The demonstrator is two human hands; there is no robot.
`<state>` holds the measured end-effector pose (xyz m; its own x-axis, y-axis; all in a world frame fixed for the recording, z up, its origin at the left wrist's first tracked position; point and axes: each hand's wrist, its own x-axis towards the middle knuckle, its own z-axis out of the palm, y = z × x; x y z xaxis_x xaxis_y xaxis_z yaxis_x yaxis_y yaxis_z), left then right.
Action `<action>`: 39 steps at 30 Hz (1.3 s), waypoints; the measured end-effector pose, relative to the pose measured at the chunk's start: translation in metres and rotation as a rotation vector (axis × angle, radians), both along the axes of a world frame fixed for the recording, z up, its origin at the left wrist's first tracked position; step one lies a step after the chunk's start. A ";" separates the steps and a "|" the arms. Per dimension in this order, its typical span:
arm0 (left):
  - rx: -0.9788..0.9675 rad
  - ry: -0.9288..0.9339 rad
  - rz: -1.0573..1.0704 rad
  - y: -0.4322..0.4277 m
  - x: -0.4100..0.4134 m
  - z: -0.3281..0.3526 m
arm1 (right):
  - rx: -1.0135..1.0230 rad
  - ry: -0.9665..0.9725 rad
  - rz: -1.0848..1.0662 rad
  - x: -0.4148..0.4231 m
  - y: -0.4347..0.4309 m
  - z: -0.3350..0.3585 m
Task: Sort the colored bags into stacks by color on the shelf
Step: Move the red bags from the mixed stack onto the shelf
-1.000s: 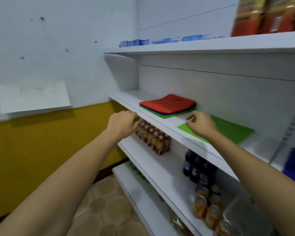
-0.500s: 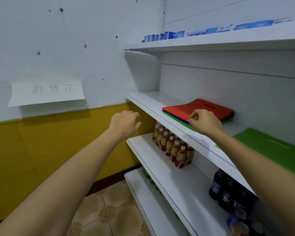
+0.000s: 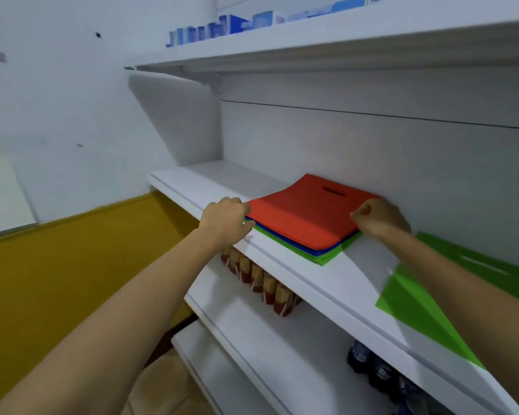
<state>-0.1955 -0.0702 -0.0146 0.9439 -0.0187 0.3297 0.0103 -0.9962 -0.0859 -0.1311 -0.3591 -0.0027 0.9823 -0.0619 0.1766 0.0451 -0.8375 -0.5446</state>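
Both hands have closed in on the stack since a second ago (the right one has left the lone green bag (image 3: 417, 310)). Left hand (image 3: 225, 218) curls round the near-left corner of the red bag (image 3: 306, 214), and right hand (image 3: 378, 218) pinches its right edge. Both grips are narrow, though I cannot tell how many layers each has caught. Red bag lies squarely between the hands, long axis running away from them, slot end far, neither hand nearer. Blue bag (image 3: 312, 251) and bottom green bag (image 3: 321, 259) sit under it. Lone green bag lies right of the right hand, under that forearm, same shelf (image 3: 327, 283).
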 end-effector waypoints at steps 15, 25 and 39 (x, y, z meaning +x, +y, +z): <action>-0.260 0.208 -0.464 -0.011 0.168 -0.023 | 0.074 0.067 -0.351 0.030 0.020 -0.034; -0.456 0.293 -0.568 0.000 0.226 -0.029 | 0.495 -0.002 -0.595 0.030 0.045 -0.042; -1.096 0.366 -0.611 -0.023 0.224 -0.025 | 1.078 -0.427 -0.603 -0.002 0.049 -0.019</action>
